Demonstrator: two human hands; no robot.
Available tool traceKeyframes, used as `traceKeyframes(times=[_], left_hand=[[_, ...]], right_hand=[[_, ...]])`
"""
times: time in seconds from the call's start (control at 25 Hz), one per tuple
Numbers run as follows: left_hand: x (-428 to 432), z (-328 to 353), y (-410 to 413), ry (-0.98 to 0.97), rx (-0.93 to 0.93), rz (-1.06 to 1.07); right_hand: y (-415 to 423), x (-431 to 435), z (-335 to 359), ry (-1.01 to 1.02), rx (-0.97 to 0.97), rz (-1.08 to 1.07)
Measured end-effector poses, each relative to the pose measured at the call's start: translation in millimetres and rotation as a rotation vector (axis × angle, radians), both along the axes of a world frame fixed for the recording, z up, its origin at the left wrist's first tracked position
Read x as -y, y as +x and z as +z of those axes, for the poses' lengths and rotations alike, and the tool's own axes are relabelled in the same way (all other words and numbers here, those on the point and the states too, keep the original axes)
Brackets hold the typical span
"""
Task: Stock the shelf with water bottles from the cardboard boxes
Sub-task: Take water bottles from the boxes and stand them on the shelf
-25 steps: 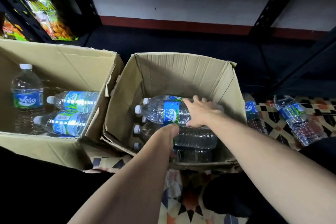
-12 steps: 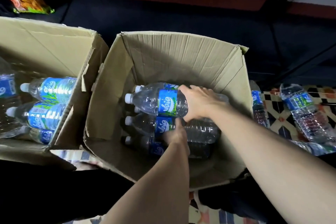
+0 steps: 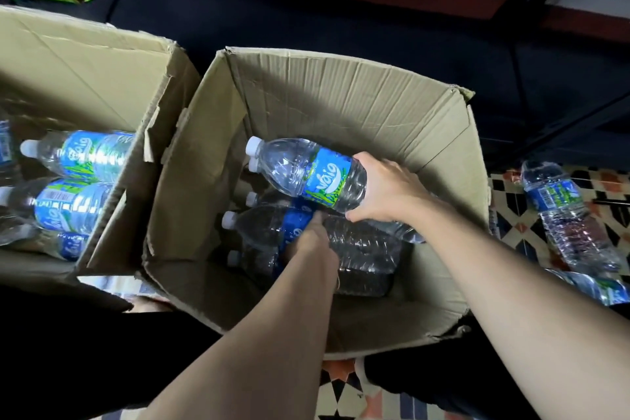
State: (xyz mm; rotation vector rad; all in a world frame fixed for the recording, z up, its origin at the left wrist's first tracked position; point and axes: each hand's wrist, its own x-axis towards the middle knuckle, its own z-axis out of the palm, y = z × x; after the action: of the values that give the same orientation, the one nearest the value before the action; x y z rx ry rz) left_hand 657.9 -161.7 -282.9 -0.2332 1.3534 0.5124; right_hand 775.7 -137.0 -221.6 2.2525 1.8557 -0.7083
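Raised since the earlier frame: top water bottle (image 3: 306,174), now tilted above the stack in the middle cardboard box (image 3: 341,92), right hand (image 3: 385,191) clamped round its base end. Left hand (image 3: 310,242): fingers curled over lower water bottle (image 3: 262,228), same box. Left cardboard box (image 3: 85,72): bottles lying flat. Tiled floor (image 3: 511,215), right: loose bottles (image 3: 566,215).
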Motion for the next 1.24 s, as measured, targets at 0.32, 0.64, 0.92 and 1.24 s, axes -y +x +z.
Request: traceKeyframes(times=[0.32, 0.64, 0.92, 1.24], left_hand=[[9.8, 25.1, -26.8, 0.179, -0.428, 0.009], [-10.4, 113.0, -22.6, 0.364, 0.011, -0.564], [-22.4, 217.6, -9.3, 0.871, -0.429, -0.748], [-16.0, 321.9, 0.1, 1.656, -0.997, -0.479]], right_hand=[[-4.4, 16.2, 28.8, 0.123, -0.194, -0.271], [14.7, 34.6, 95.1, 0.44, -0.332, -0.588], [36.1, 62.3, 173.9, 0.672, -0.371, -0.645], [40.8, 71.2, 234.6, 0.992, -0.573, -0.686]])
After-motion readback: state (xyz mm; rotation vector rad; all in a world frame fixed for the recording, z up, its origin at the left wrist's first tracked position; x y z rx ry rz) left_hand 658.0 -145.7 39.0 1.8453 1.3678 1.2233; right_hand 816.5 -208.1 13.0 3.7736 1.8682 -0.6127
